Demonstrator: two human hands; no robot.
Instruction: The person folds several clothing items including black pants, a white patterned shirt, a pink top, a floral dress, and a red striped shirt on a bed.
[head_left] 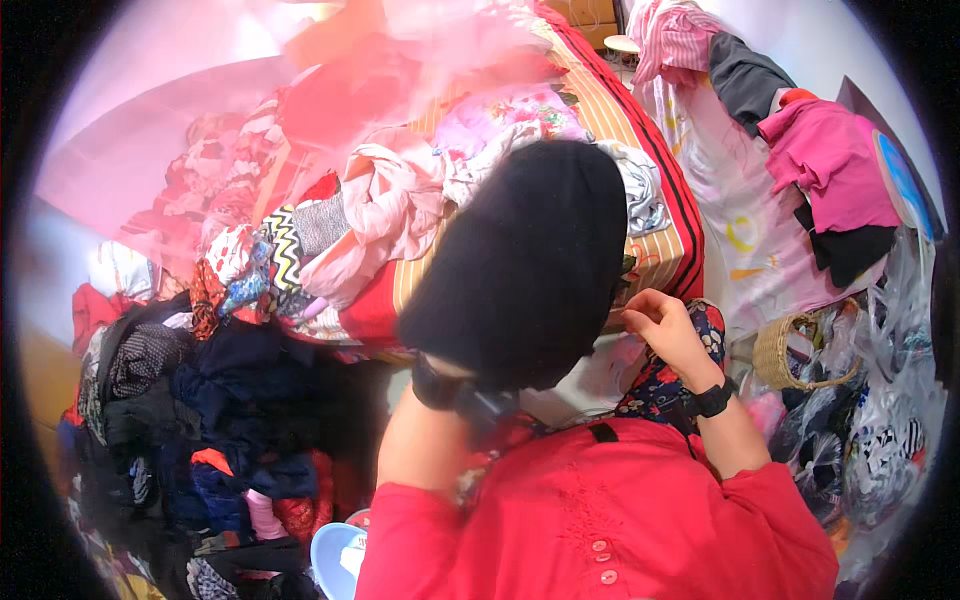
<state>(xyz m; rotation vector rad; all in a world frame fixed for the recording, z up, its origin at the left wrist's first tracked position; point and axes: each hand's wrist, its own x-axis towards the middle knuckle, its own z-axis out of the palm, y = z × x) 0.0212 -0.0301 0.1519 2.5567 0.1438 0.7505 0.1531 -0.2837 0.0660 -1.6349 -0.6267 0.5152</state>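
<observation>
A black cloth (530,260), perhaps a cap or a folded garment, is spread over my left hand in the middle of the view. The cloth hides my left hand's fingers; only the left forearm (425,445) and a dark wristband show below it. To the right of the cloth, my right hand (665,330) is raised with its fingers loosely bent and a little apart. Nothing shows between them. A black watch (710,400) is on that wrist. Behind the cloth, a pink crumpled garment (385,205) and a floral lilac one (510,115) lie on the bed (585,80).
Dark clothes (230,390) are heaped at the left. A sheer pink net (110,170) hangs over the bed's far left. A wicker basket (780,355) and plastic bags (870,455) stand at the right, below a bright pink garment (830,155). A light blue basin (335,555) sits at lower left.
</observation>
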